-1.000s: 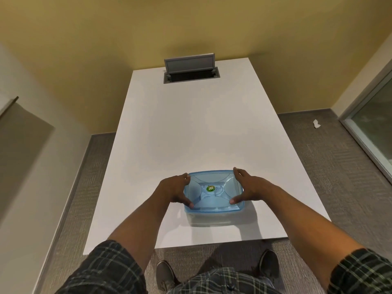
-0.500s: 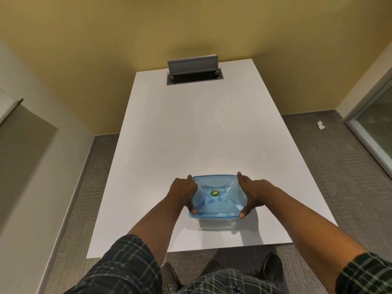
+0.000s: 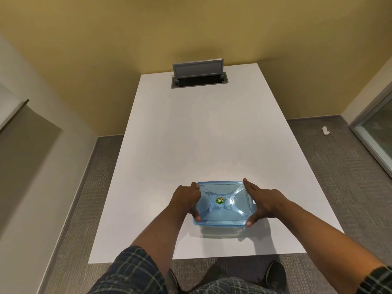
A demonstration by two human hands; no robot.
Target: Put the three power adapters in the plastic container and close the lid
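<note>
A clear plastic container (image 3: 220,230) stands near the front edge of the white table (image 3: 201,134). Its translucent blue lid (image 3: 223,203), with a small green sticker in the middle, lies on top of it. My left hand (image 3: 186,200) grips the lid's left edge, thumb at the near left corner. My right hand (image 3: 262,201) grips the right edge, thumb at the near right corner. No power adapter shows; the lid hides the inside of the container.
An open grey cable hatch (image 3: 199,75) with a raised flap is set into the table's far end. A scrap of white paper (image 3: 325,130) lies on the grey carpet at the right. My shoes (image 3: 275,276) stand under the table's front edge.
Both hands have shifted from resting over the lid to clasping its side edges, thumbs now at the near corners. The view has tilted slightly.
</note>
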